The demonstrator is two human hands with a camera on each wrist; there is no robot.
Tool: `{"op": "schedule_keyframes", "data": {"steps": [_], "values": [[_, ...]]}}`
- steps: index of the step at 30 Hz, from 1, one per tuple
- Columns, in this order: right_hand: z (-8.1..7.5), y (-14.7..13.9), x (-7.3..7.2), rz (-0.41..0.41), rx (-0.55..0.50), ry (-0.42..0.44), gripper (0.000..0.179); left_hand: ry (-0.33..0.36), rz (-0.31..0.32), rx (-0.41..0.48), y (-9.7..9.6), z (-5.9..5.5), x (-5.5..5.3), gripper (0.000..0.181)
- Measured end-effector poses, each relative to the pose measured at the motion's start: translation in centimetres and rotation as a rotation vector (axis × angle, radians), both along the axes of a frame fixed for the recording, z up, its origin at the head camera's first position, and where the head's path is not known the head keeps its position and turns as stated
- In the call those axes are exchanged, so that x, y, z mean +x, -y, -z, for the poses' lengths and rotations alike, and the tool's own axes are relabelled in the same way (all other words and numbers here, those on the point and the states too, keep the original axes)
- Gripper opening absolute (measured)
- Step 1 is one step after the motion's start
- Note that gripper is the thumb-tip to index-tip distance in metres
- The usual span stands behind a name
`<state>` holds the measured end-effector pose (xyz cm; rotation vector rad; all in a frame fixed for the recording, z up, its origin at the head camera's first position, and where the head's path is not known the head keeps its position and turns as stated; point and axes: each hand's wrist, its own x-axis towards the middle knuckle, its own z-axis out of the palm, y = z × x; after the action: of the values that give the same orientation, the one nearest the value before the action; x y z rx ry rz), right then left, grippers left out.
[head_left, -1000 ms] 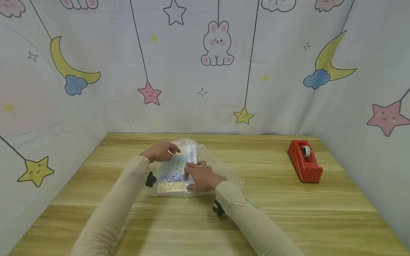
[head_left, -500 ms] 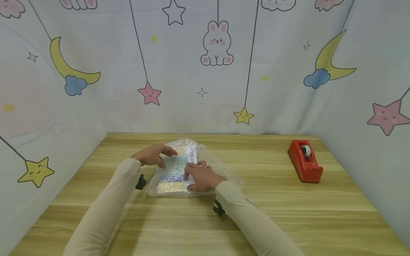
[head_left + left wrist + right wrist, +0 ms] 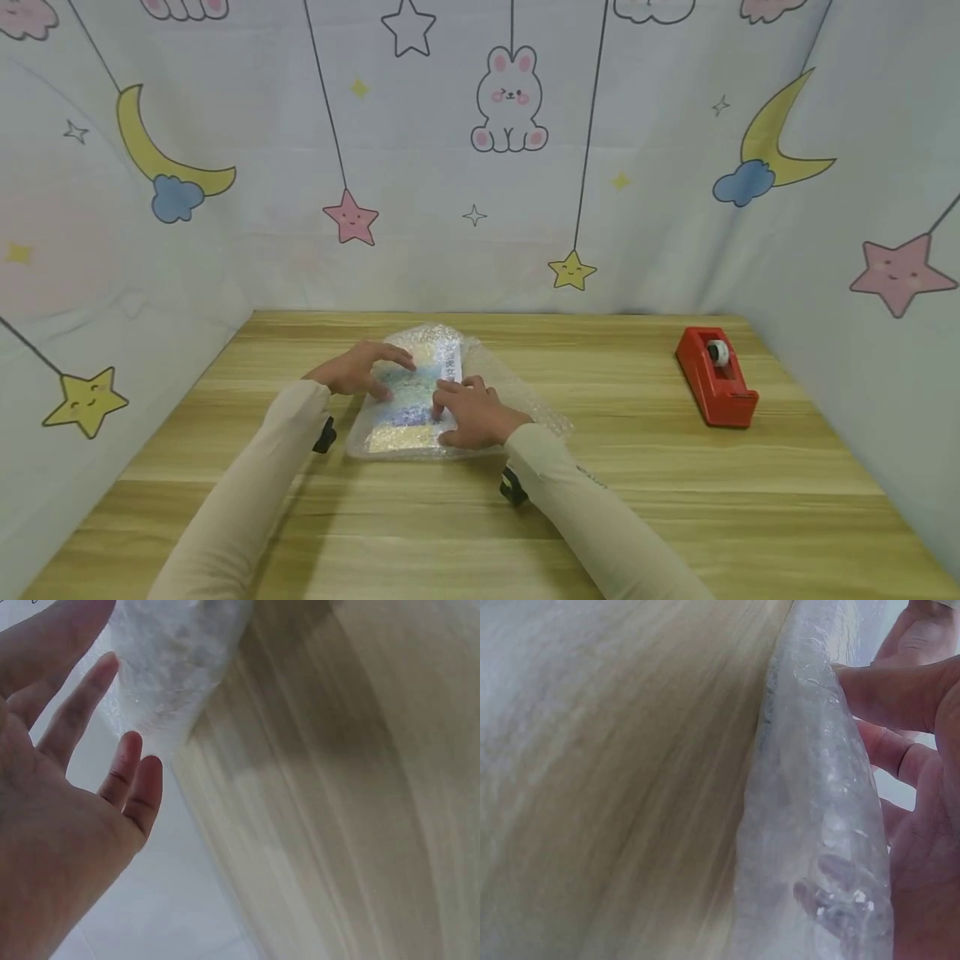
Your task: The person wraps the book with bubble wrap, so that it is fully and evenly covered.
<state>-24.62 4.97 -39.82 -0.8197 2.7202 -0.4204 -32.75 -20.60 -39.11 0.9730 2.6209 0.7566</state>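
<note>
A red tape dispenser (image 3: 707, 398) with a white roll (image 3: 720, 353) stands on the wood-grain counter (image 3: 420, 533). Well to its left lies a flat, colourful book (image 3: 408, 435), covered in clear bubble wrap (image 3: 517, 387), its cover banded in yellow, green and purple, with a white strip (image 3: 450, 353) of dark characters along the edge toward the dispenser. A loose, slanting part of the wrap reaches from that edge toward the dispenser, without touching it. The left hand (image 3: 354, 368) is over the book's side farther from the dispenser, its fingers (image 3: 78, 709) spread apart, slightly bent and gripping nothing; whether every tip touches the wrap, I cannot tell. The right hand (image 3: 482, 418) is at the book's side nearer the dispenser, fingers bent and parted, resting on the wrap without closing round it, the thumb (image 3: 892, 697) against its surface. Both arms wear pale sleeves (image 3: 232, 500), coming from the near side, left of the dispenser. Behind the dispenser hangs a white cloth (image 3: 427, 279) printed with stars, moons and a rabbit.
</note>
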Motion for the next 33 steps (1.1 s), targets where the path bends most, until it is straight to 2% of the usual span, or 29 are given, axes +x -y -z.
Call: {"op": "schedule_keyframes", "data": {"steps": [5, 10, 16, 22, 28, 33], "values": [[0.2, -0.2, -0.1, -0.005, -0.002, -0.003, 0.023, -0.044, 0.036, -0.036, -0.1, 0.4, 0.1, 0.049], [0.4, -0.3, -0.2, -0.008, -0.009, -0.003, 0.023, -0.054, 0.068, -0.045, 0.0, 0.5, 0.3, 0.048], [0.3, -0.4, -0.2, -0.027, -0.032, -0.004, 0.023, -0.027, 0.051, -0.078, -0.1, 0.6, 0.6, 0.048], [0.0, -0.7, -0.2, -0.063, -0.057, -0.005, 0.024, -0.033, 0.038, -0.092, -0.2, 0.5, 0.8, 0.048], [-0.2, -1.0, -0.2, -0.088, -0.077, -0.009, 0.030, -0.042, 0.030, -0.102, -0.2, 0.5, 0.8, 0.047], [-0.2, -1.2, -0.2, -0.102, -0.093, -0.048, 0.038, -0.047, 0.035, -0.090, -0.1, 0.6, 1.0, 0.047]]}}
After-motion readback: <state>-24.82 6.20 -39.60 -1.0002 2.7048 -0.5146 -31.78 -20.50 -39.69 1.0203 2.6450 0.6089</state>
